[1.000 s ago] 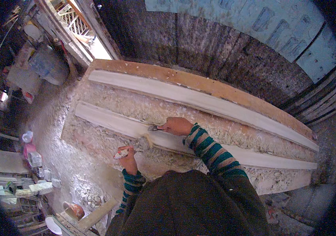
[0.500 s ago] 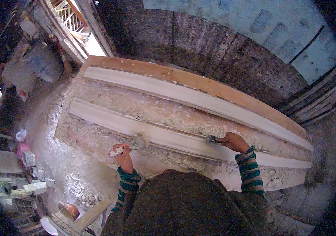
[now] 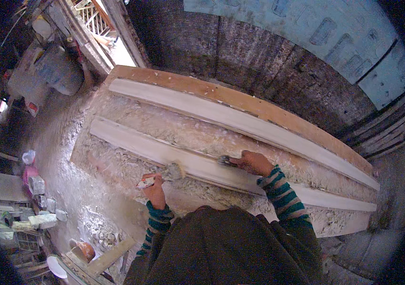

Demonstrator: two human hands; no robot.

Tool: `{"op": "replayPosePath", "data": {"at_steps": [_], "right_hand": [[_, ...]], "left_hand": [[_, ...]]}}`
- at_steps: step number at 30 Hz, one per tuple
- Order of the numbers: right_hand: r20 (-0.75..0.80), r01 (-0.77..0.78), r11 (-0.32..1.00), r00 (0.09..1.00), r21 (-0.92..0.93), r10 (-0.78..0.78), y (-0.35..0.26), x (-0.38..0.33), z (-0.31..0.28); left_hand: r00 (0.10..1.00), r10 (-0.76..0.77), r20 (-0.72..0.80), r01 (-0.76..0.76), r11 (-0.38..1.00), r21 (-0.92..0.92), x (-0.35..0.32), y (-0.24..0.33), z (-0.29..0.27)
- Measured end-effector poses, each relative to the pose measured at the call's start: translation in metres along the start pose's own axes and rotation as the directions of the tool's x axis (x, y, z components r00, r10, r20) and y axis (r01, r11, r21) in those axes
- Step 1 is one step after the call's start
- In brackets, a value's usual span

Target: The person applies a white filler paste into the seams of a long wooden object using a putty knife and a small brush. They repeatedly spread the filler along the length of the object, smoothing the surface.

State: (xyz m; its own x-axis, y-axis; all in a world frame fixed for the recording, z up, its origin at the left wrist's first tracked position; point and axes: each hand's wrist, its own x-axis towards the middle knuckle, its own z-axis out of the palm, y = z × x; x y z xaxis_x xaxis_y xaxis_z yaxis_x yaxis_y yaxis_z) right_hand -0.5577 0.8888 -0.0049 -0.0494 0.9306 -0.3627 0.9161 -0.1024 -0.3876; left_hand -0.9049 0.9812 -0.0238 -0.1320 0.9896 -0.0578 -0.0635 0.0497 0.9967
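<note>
Along the surface's point(image 3: 117, 156) near edge, crusted with crumbly white plaster, lies a long smooth white moulding point(image 3: 131, 142). Right hand point(image 3: 255, 162) has its fingers closed on a small tool point(image 3: 225, 160) pressed to it; left hand point(image 3: 154, 186) grips a plaster-laden trowel point(image 3: 171, 172), blade indistinct.

A large pale blue sheet point(image 3: 307, 33) with big faded printed characters is seen on the dark wall, well beyond the right hand point(image 3: 254, 162) and above it in the picture; it is curved by the lens and cut off by the upper edge. Far to the left of the left hand point(image 3: 154, 190), near the floor's edge, a small clear plastic bag point(image 3: 28, 156) is seen over a pink container point(image 3: 29, 172), with several pale, boxy packs point(image 3: 38, 219) stacked just below. No screens can be made out.
</note>
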Motion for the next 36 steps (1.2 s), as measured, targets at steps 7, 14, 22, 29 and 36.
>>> {"op": "replayPosePath", "data": {"at_steps": [7,14,22,29,36], "right_hand": [[-0.084,0.213,0.973,0.972,-0.089,-0.221,-0.057,0.061,-0.007],[-0.050,0.232,0.973,0.972,0.001,-0.231,-0.099,0.111,-0.013],[-0.332,0.122,0.740,0.932,0.661,0.143,-0.040,0.008,-0.003],[-0.258,-0.120,0.494,0.735,0.861,0.627,-0.016,-0.124,0.031],[-0.346,-0.023,0.458,0.622,0.889,0.702,-0.005,-0.192,0.080]], "left_hand": [[1.000,-0.011,0.000,0.011,0.997,-0.083,-0.001,-0.002,0.000],[0.997,-0.078,-0.014,0.077,0.996,-0.045,-0.001,0.014,0.005],[0.950,0.218,0.224,-0.235,0.971,0.051,-0.019,-0.018,0.040],[0.640,0.049,0.767,-0.020,0.999,-0.048,-0.095,-0.028,0.178],[0.719,0.314,0.620,-0.556,0.796,0.241,0.022,-0.031,0.104]]}}
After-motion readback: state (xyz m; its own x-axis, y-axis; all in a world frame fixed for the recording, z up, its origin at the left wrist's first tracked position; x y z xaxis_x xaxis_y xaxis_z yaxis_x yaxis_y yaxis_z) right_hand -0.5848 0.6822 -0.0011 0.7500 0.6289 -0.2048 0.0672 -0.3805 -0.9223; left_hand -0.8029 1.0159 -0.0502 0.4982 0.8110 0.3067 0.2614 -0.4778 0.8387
